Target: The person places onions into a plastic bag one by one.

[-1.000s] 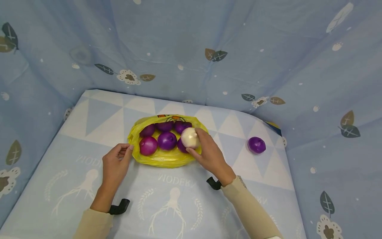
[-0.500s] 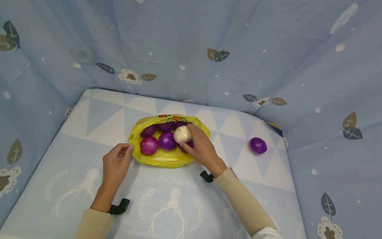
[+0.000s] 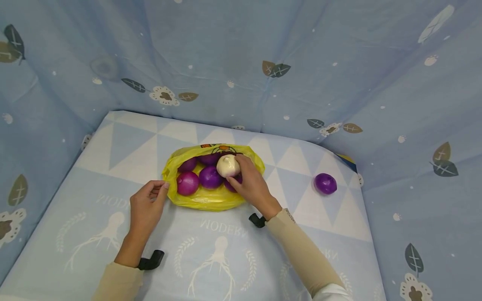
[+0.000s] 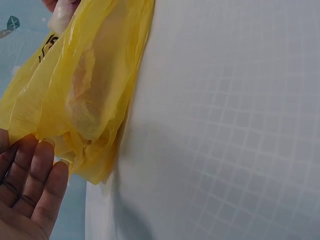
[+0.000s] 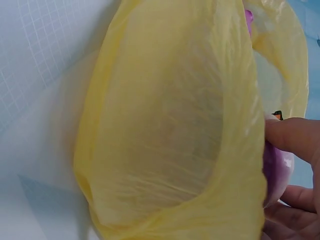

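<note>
In the head view a yellow plastic bag lies with its mouth facing up, several purple onions inside. My left hand pinches the bag's left rim between thumb and index finger; the fingertips also meet the thin plastic in the left wrist view. Over the right part of the opening, my right hand grips a glossy white-and-purple bulb, about onion-sized, with its pale side up. In the right wrist view the bag's wall hides part of this bulb.
A single purple onion sits on the patterned tablecloth at the right. Blue printed curtains surround the table at the back and sides. A dark blue-and-yellow item shows at the back right edge.
My right hand has moved left and slightly away from me with the white-and-purple bulb, farther in over the bag's opening. The left hand keeps its place at the rim.
</note>
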Demonstrator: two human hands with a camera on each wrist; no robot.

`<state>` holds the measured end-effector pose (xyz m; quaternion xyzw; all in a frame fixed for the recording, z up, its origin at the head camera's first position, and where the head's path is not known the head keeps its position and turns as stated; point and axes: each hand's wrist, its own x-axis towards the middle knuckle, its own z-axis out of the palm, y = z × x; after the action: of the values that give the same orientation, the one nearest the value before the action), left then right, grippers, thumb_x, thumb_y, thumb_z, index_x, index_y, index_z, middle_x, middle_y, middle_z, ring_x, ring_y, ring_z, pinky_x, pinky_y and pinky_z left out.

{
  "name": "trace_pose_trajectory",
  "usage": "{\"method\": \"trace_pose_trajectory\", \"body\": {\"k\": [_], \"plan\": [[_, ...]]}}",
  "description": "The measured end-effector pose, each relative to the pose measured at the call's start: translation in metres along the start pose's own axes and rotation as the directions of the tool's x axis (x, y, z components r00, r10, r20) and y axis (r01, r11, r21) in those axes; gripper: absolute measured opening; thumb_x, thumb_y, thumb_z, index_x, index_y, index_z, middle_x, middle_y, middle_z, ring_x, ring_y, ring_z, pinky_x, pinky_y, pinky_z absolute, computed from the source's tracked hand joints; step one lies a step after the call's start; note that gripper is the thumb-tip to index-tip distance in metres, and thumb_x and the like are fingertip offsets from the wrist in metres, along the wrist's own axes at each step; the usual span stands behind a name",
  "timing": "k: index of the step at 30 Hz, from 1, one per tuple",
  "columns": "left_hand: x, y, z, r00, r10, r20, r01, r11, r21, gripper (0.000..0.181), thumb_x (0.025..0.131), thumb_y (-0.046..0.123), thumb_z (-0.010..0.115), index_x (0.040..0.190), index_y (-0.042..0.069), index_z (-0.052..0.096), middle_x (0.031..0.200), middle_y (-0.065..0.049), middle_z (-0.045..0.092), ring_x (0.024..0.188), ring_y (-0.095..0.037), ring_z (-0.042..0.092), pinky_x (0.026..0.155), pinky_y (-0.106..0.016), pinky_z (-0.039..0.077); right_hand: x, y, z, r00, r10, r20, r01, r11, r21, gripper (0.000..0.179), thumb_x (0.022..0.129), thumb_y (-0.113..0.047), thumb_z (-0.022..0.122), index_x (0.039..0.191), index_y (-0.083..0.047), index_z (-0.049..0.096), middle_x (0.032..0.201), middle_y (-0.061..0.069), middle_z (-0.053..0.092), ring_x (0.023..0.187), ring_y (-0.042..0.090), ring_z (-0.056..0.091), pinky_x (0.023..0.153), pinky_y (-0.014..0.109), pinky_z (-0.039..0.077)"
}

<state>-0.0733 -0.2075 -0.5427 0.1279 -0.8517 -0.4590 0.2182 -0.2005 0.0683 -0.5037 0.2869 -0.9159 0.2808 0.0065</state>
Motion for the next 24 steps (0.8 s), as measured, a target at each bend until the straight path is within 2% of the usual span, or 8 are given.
{"method": "trace_pose_trajectory", "body": {"k": [12,24], "plan": [[0.001,0.002,-0.001,1.000,-0.005,0.005,0.005,1.000,0.005,0.021,0.093,0.026,0.065,0.102,0.007,0.069,0.091,-0.003,0.068,0.076,-0.011,0.058,0.066,-0.007,0.045,-0.002,-0.001,0.002,0.999,0.048,0.000,-0.048,0.999,0.014,0.073,0.083,-0.031,0.077,0.139,-0.009,0.036,0.136,0.008,0.045,0.121,0.021,0.050,0.102,0.036,0.043],[0.002,-0.002,-0.001,1.000,0.011,-0.006,-0.011,1.000,-0.002,0.021,0.093,0.027,0.066,0.101,0.007,0.069,0.090,-0.001,0.069,0.075,-0.009,0.058,0.065,-0.007,0.045,-0.015,0.005,-0.009,0.997,0.073,0.037,-0.072,0.997,-0.023,0.083,0.086,-0.040,0.073,0.149,-0.009,0.028,0.148,0.008,0.038,0.131,0.023,0.042,0.105,0.040,0.040]]}}
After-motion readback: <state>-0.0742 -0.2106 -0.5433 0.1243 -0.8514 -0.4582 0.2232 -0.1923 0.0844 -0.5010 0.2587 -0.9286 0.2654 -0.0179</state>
